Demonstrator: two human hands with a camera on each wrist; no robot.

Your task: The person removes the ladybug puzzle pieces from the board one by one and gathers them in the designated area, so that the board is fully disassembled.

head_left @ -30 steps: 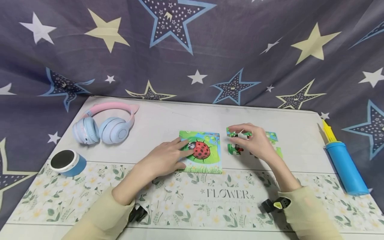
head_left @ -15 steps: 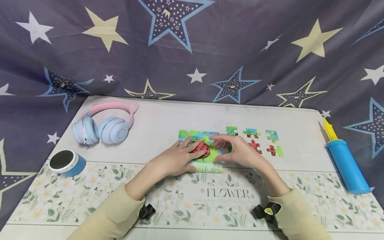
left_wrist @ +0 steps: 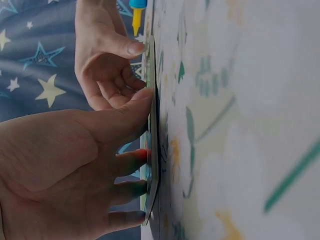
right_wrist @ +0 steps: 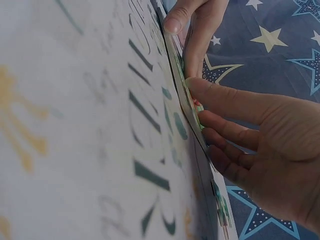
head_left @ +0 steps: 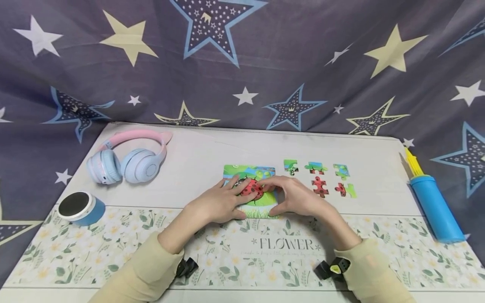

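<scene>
A square ladybug picture board [head_left: 255, 211] lies flat at the middle of the table. My left hand [head_left: 219, 205] rests on its left part with fingers straight and spread, covering some of the ladybug. In the left wrist view that hand's thumb [left_wrist: 142, 97] sits at the board's near edge. From the right, my right hand [head_left: 297, 198] reaches onto the board, its fingers slightly bent and its thumb [head_left: 275, 209] at the lower right corner. Several puzzle pieces lie to the right, among them a green one [head_left: 290, 164] and a red one [head_left: 320, 187].
Pink and blue headphones [head_left: 142, 166] lie at the left, with a round blue and white speaker [head_left: 85, 210] in front of them. A blue and yellow hand pump [head_left: 437, 210] lies at the far right. A star-patterned curtain [head_left: 242, 71] hangs behind the table.
My right hand has moved left from over the puzzle pieces onto the board's right side, uncovering most pieces. My left hand has slid a little to the right across the board.
</scene>
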